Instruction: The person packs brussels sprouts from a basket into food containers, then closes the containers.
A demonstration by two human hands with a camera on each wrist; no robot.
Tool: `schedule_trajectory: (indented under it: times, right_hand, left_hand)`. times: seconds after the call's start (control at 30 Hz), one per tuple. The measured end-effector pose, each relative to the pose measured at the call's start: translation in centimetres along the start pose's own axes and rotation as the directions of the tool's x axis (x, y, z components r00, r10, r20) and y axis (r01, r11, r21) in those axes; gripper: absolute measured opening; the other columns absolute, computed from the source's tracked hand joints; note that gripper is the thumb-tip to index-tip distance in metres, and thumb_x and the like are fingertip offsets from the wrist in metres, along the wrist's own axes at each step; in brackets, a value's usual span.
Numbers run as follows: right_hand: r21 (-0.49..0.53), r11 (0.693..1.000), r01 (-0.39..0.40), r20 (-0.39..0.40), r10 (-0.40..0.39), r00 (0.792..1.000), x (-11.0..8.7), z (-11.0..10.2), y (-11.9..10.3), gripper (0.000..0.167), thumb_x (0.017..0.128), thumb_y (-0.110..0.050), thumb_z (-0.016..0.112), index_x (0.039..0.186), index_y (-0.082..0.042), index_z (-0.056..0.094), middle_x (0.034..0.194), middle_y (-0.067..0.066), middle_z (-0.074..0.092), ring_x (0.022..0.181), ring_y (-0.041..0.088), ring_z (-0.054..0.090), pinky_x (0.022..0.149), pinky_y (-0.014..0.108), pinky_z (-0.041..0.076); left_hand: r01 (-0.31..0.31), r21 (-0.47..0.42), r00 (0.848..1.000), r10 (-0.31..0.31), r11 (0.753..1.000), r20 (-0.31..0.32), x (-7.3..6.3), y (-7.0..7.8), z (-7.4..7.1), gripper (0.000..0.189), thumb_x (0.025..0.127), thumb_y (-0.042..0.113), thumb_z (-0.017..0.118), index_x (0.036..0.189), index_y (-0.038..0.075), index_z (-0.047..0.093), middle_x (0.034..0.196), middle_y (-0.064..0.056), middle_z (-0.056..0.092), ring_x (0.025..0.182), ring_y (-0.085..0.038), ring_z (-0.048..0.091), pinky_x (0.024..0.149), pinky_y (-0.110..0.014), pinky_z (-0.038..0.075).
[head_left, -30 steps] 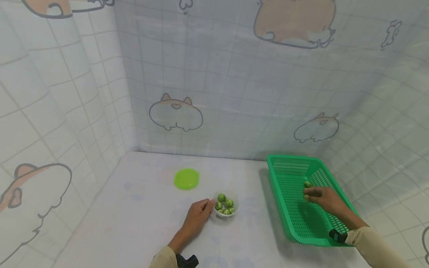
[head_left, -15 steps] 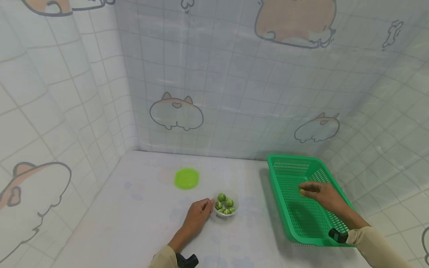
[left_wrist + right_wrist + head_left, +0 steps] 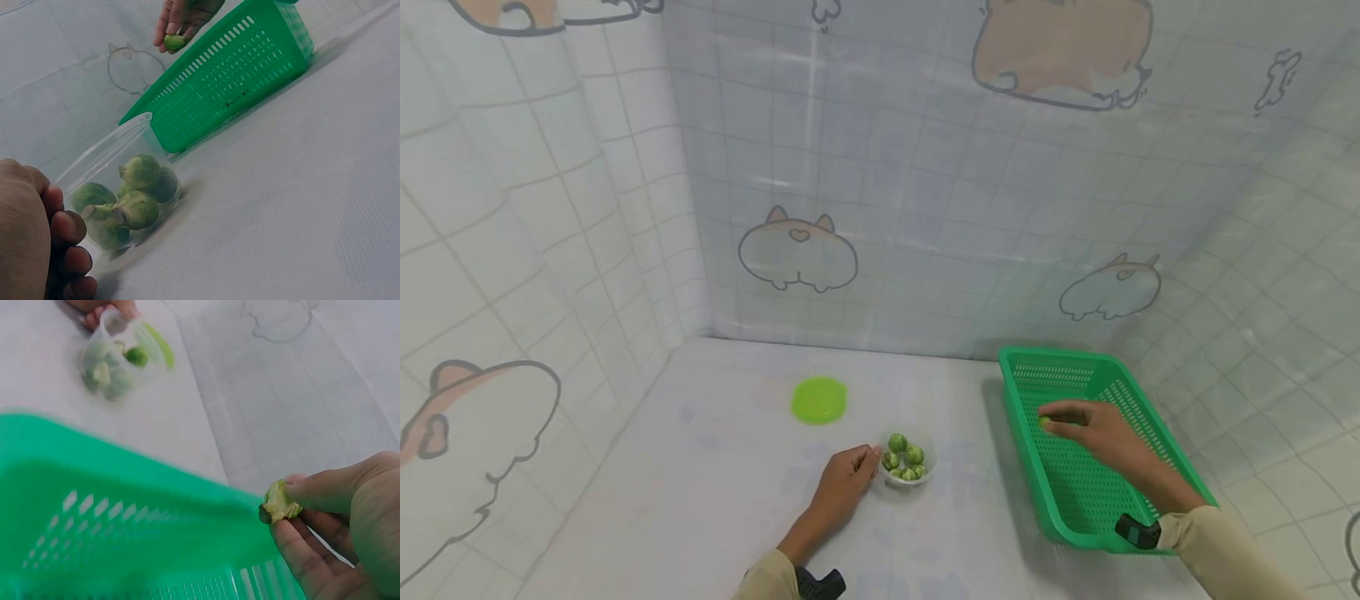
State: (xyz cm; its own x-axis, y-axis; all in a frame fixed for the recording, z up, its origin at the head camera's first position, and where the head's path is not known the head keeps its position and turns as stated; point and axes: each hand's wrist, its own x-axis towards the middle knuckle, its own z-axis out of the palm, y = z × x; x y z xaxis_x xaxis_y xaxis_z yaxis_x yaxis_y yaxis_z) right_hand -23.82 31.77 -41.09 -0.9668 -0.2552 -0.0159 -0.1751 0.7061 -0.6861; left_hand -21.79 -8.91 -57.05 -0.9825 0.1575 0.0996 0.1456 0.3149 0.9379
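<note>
My right hand [image 3: 1097, 429] pinches a Brussels sprout [image 3: 279, 503] between thumb and fingertips, above the green plastic basket [image 3: 1052, 500]. In the left wrist view the sprout [image 3: 175, 42] shows beyond the basket's rim. My left hand [image 3: 844, 482] has its fingers curled at the near left edge of a clear plastic container [image 3: 134, 134] and grips its rim. Several Brussels sprouts [image 3: 139, 209] lie in that container, which stands upright on the table.
A bright green round lid [image 3: 819, 401] lies flat on the white covered table [image 3: 700, 467], behind and left of the container. The basket stands at the right, near a patterned curtain wall [image 3: 917, 208] that also closes off the back and left.
My right hand has come left across the basket, lifting the sprout from inside it to near its left rim. The left hand and the container have stayed in place.
</note>
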Motion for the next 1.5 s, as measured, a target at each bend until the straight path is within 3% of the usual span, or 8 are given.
schedule_trajectory:
  times: [0.17, 0.27, 0.47, 0.7, 0.87, 1.03, 1.23, 1.5]
  right_hand:
    - [0.046, 0.999, 0.01, 0.02, -0.01, 1.0, 0.7, 1.4, -1.1, 0.035, 0.094, -0.037, 0.072, 0.124, -0.019, 0.071, 0.124, 0.001, 0.069, 0.12, 0.028, 0.062, 0.092, 0.043, 0.051]
    - [0.083, 0.996, 0.015, 0.029, -0.017, 0.999, 1.0, 2.3, -1.7, 0.032, 0.093, -0.036, 0.074, 0.121, -0.021, 0.072, 0.123, 0.001, 0.07, 0.119, 0.026, 0.063, 0.09, 0.035, 0.052]
    - [0.169, 0.985, 0.044, 0.069, -0.057, 0.996, 1.7, 4.0, -3.1, 0.032, 0.094, -0.028, 0.073, 0.123, -0.016, 0.071, 0.124, 0.01, 0.069, 0.121, 0.031, 0.061, 0.087, 0.027, 0.052]
    - [0.178, 0.984, 0.026, 0.078, -0.04, 0.996, 2.7, 6.4, -4.0, 0.026, 0.091, -0.031, 0.076, 0.116, -0.023, 0.073, 0.119, 0.001, 0.072, 0.117, 0.025, 0.063, 0.086, 0.029, 0.053]
    - [0.202, 0.979, 0.034, 0.105, -0.056, 0.993, 3.0, 7.8, -4.7, 0.025, 0.092, -0.028, 0.075, 0.116, -0.02, 0.073, 0.122, 0.006, 0.07, 0.112, 0.023, 0.065, 0.085, 0.031, 0.053]
    - [0.213, 0.977, 0.029, 0.113, -0.054, 0.992, 3.4, 9.1, -5.3, 0.024, 0.091, -0.028, 0.076, 0.115, -0.023, 0.074, 0.118, 0.002, 0.071, 0.109, 0.019, 0.066, 0.084, 0.03, 0.054]
    - [0.224, 0.972, 0.076, 0.124, -0.106, 0.987, 3.7, 10.8, -6.0, 0.022, 0.092, -0.025, 0.075, 0.114, -0.023, 0.074, 0.119, 0.003, 0.071, 0.112, 0.021, 0.066, 0.083, 0.031, 0.055]
    - [0.226, 0.971, 0.082, 0.125, -0.112, 0.986, 4.0, 12.9, -7.4, 0.02, 0.092, -0.023, 0.076, 0.112, -0.023, 0.075, 0.116, 0.001, 0.072, 0.112, 0.022, 0.066, 0.084, 0.032, 0.055]
  left_hand:
    - [-0.014, -0.005, 1.0, 0.014, 1.0, 0.001, -0.1, -0.2, 0.0, 0.051, 0.104, 0.054, 0.048, 0.077, 0.013, 0.062, 0.061, 0.007, 0.047, 0.057, -0.007, 0.042, 0.054, -0.025, 0.038]
    - [-0.022, -0.004, 1.0, 0.022, 1.0, -0.002, -0.1, -0.2, 0.1, 0.05, 0.104, 0.053, 0.047, 0.077, 0.013, 0.062, 0.061, 0.007, 0.047, 0.057, -0.007, 0.042, 0.054, -0.025, 0.038]
    - [-0.036, -0.002, 0.999, 0.036, 0.999, -0.012, -0.2, -0.2, 0.1, 0.053, 0.104, 0.055, 0.046, 0.077, 0.011, 0.062, 0.061, 0.006, 0.048, 0.057, -0.008, 0.041, 0.054, -0.025, 0.037]
    - [-0.032, 0.01, 0.999, 0.032, 0.999, -0.019, -0.2, -0.4, 0.2, 0.054, 0.103, 0.058, 0.045, 0.077, 0.014, 0.062, 0.061, 0.007, 0.047, 0.057, -0.007, 0.041, 0.055, -0.024, 0.037]
    - [-0.042, 0.007, 0.999, 0.042, 0.999, -0.023, -0.2, -0.4, 0.3, 0.051, 0.104, 0.054, 0.047, 0.076, 0.014, 0.062, 0.06, 0.007, 0.046, 0.057, -0.007, 0.041, 0.055, -0.024, 0.037]
    - [-0.03, -0.004, 0.999, 0.029, 1.0, -0.017, -0.3, -0.4, 0.2, 0.05, 0.104, 0.053, 0.048, 0.076, 0.013, 0.061, 0.061, 0.007, 0.047, 0.057, -0.007, 0.041, 0.055, -0.024, 0.037]
    - [-0.02, -0.017, 1.0, 0.02, 1.0, -0.014, -0.4, -0.4, 0.3, 0.05, 0.103, 0.053, 0.049, 0.076, 0.013, 0.062, 0.061, 0.006, 0.047, 0.056, -0.007, 0.04, 0.054, -0.024, 0.036]
    - [-0.045, -0.009, 0.999, 0.045, 0.999, -0.021, -0.4, -0.4, 0.4, 0.051, 0.104, 0.051, 0.049, 0.076, 0.01, 0.062, 0.06, 0.006, 0.046, 0.055, -0.007, 0.039, 0.054, -0.024, 0.036]
